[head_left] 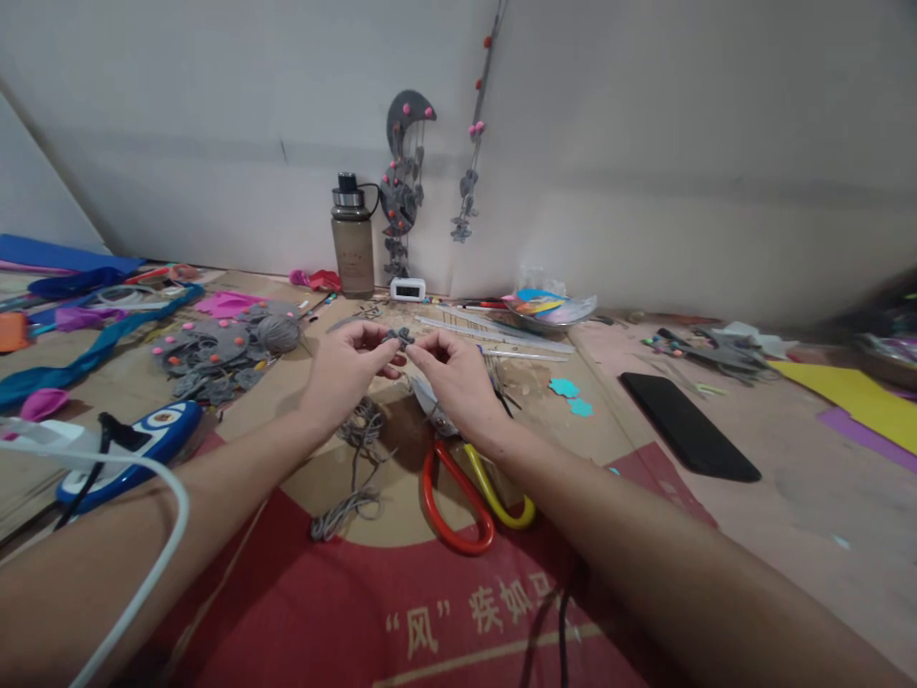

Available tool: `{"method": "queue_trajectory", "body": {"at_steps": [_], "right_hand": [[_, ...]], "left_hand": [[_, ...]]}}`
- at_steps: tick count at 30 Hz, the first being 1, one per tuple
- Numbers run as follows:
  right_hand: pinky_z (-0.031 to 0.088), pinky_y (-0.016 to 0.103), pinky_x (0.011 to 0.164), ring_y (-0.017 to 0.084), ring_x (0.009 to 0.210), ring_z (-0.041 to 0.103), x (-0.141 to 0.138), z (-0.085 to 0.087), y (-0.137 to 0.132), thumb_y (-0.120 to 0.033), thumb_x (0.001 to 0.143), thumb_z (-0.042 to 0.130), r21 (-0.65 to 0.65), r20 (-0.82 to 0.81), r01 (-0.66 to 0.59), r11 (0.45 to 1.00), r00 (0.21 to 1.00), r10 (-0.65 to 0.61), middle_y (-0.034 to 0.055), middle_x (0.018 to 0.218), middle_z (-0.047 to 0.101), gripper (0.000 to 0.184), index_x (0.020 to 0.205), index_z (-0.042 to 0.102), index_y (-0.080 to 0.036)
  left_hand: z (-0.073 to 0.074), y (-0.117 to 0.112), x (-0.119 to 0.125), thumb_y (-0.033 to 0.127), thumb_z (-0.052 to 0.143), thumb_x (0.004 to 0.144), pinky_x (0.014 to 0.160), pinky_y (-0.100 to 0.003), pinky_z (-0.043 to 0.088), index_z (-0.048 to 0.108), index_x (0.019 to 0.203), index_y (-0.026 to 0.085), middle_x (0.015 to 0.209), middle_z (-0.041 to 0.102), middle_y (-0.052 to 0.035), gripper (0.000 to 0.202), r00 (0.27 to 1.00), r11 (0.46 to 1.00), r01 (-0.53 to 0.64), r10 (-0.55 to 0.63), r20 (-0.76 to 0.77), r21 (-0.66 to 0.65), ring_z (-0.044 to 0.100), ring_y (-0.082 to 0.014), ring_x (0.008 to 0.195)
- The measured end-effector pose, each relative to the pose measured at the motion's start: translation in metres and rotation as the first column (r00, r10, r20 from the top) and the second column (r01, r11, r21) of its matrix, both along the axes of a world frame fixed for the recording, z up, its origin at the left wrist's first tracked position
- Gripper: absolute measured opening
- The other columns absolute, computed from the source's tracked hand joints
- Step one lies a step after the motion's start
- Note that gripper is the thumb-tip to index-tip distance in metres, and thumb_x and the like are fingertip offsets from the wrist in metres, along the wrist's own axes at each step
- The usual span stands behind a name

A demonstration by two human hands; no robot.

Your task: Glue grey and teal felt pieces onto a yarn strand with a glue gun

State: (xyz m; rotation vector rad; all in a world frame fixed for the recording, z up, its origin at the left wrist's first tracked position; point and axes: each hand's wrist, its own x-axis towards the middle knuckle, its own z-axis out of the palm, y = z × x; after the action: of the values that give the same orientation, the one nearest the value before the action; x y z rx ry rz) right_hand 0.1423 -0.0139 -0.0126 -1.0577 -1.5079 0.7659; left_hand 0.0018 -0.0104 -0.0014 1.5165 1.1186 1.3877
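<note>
Left hand (352, 361): pinching grey piece (398, 336), beyond scissors (441, 449)
Right hand (459, 378): pinching same piece
Yarn (364, 422): left of scissors
Phone (688, 425): right of scissors

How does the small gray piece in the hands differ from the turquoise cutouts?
The small gray piece is held by the left hand and right hand, while the turquoise cutouts lie on the cardboard. The small gray piece looks bunched; the turquoise cutouts look flat. Both are smaller than a hand.
</note>
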Motion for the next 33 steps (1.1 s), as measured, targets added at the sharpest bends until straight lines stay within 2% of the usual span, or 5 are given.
{"method": "queue_trajectory", "body": {"at_steps": [5, 19, 24, 27, 33], "right_hand": [[0.03, 0.025, 0.054, 0.01, 0.056, 0.039, 0.0, 0.0, -0.001, -0.035, 0.078, 0.055, -0.007, 0.039, -0.002, 1.0, 0.999, 0.003, -0.0038, 0.059, 0.049, 0.021, 0.066, 0.057, -0.018], [0.027, 0.024, 0.052, 0.009, 0.054, 0.036, 0.002, -0.005, 0.003, -0.04, 0.078, 0.057, -0.006, 0.04, 0.031, 1.0, 0.999, -0.03, -0.0051, 0.056, 0.045, 0.029, 0.059, 0.05, -0.018], [0.031, 0.023, 0.054, 0.009, 0.055, 0.04, 0.0, -0.006, 0.004, -0.042, 0.072, 0.061, -0.082, -0.009, 0.082, 0.993, 0.997, -0.083, -0.0055, 0.06, 0.048, 0.024, 0.078, 0.057, -0.019], [0.034, 0.023, 0.055, 0.01, 0.057, 0.044, 0.0, -0.009, 0.008, -0.036, 0.071, 0.06, -0.116, -0.079, -0.008, 0.993, 0.997, -0.001, -0.0043, 0.064, 0.053, 0.022, 0.085, 0.06, -0.018], [0.032, 0.022, 0.053, 0.009, 0.054, 0.043, 0.011, -0.018, 0.017, -0.028, 0.067, 0.057, -0.155, -0.04, -0.029, 0.987, 0.999, 0.023, -0.0043, 0.06, 0.054, 0.011, 0.071, 0.058, -0.018]], "left_hand": [[0.002, -0.002, 0.002, 0.033, 0.071, 0.067, 0.061, -0.028, 0.053, 0.061, 0.077, 0.014, 0.068, 0.063, -0.002, 0.023, 0.996, 0.999, 0.034, -0.031, 0.083, -0.04, 0.062, -0.0129, 0.06], [-0.003, -0.001, 0.006, 0.025, 0.069, 0.066, 0.046, -0.02, 0.035, 0.062, 0.072, 0.015, 0.063, 0.056, 0.0007, 0.014, 0.99, 0.997, 0.018, -0.007, 0.144, -0.074, 0.049, -0.0082, 0.055], [-0.006, -0.001, 0.009, 0.024, 0.068, 0.066, 0.046, -0.02, 0.035, 0.06, 0.071, 0.016, 0.061, 0.054, 0.0016, 0.013, 0.974, 0.988, 0.068, -0.035, 0.225, -0.138, 0.048, -0.0071, 0.052], [-0.01, 0.001, 0.009, 0.023, 0.068, 0.066, 0.046, -0.019, 0.034, 0.059, 0.069, 0.016, 0.058, 0.053, 0.0022, 0.012, 0.958, 0.973, 0.138, -0.084, 0.275, -0.186, 0.046, -0.0064, 0.051], [-0.004, 0.007, -0.001, 0.026, 0.075, 0.06, 0.048, -0.021, 0.038, 0.066, 0.073, 0.014, 0.062, 0.062, -0.0027, 0.02, 0.978, 0.917, 0.206, -0.194, 0.069, -0.34, 0.052, -0.009, 0.053]]}}
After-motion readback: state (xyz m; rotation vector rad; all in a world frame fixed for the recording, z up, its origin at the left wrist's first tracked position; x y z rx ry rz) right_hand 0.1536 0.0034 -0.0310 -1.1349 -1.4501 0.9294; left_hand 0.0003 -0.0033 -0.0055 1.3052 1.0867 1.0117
